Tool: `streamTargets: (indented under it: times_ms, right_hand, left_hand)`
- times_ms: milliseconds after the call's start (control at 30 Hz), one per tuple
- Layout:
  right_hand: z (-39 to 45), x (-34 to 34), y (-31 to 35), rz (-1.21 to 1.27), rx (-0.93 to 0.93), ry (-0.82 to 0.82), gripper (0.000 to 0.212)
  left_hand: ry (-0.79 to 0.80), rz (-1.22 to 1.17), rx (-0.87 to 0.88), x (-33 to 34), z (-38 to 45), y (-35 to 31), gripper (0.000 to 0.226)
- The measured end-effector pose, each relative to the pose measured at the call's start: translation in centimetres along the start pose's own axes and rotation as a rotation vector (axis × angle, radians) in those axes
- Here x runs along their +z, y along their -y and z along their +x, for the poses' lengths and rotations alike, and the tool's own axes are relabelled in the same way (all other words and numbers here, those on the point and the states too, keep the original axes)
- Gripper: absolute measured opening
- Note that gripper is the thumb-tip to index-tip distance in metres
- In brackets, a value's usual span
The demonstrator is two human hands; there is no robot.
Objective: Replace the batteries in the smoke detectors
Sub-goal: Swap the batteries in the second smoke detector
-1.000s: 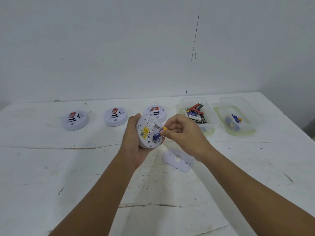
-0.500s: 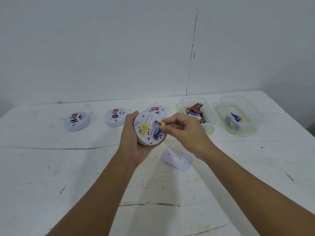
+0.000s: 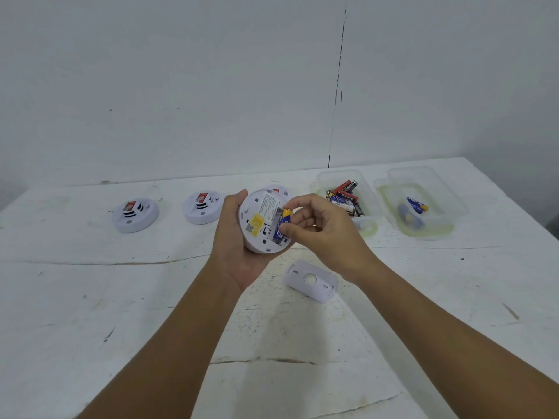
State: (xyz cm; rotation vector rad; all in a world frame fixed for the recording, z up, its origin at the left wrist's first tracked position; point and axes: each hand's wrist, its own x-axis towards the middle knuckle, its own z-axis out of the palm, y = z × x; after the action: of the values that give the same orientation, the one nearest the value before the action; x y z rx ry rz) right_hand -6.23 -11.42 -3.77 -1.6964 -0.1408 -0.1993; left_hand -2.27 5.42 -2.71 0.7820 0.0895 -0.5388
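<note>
My left hand grips a round white smoke detector, its back turned up towards me, above the middle of the table. A blue and yellow battery lies in the open compartment on its right side. My right hand pinches that battery with thumb and fingertips. The detector's white back cover lies loose on the table just below my right hand.
Three more white detectors stand in a row at the back: one at the left, one beside it, one half hidden behind the held detector. A clear tub holds several batteries. A second tub holds blue ones.
The held detector has tilted to show more of its back. The battery has gone from sticking out at an angle to lying along the compartment under my right fingers.
</note>
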Motion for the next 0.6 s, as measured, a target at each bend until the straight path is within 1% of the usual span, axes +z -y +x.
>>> streamTargets:
  times_ms: [267, 467, 600]
  right_hand:
    - [-0.02, 0.67, -0.19, 0.019, 0.027, -0.09, 0.033]
    - [-0.5, 0.83, -0.4, -0.032, 0.003, -0.091, 0.035]
    - [-0.76, 0.66, -0.34, -0.118, -0.046, -0.063, 0.027]
  left_hand:
    - [-0.016, 0.035, -0.003, 0.6, -0.42, 0.14, 0.061]
    - [-0.029, 0.053, -0.005, 0.84, -0.77, 0.25, 0.06]
    - [-0.034, 0.046, -0.008, 0.91, -0.98, 0.18, 0.06]
